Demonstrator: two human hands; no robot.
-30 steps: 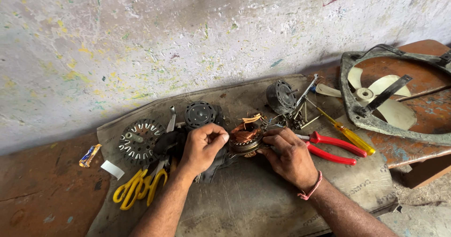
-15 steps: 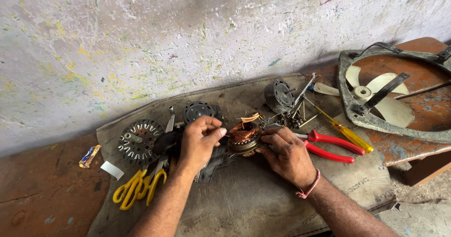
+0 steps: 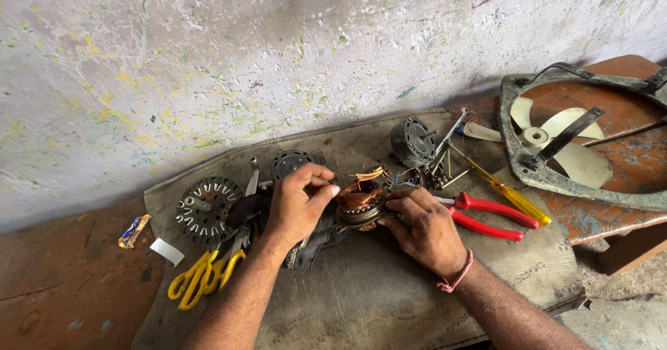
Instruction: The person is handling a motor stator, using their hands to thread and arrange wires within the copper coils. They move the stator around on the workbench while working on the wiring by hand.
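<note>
Paint-flecked wall behind a worn mat (image 3: 389, 301) spread across frame centre. Left hand (image 3: 300, 203) pinches at the copper-wound stator (image 3: 360, 203) at mid-frame; right hand (image 3: 425, 226) grips its lower right edge. Red pliers (image 3: 486, 219) lie just right; yellow scissors (image 3: 201, 278) lower left

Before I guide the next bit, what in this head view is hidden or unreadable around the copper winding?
- Copper-wound stator: underside and right edge covered by the right hand.
- Left hand: whether its pinched fingertips grip a wire is too small to tell.
- Dark cloth: mostly hidden under the left wrist.
- Fan frame: cut off by the right edge.
- Small screws: too small to count.
</note>
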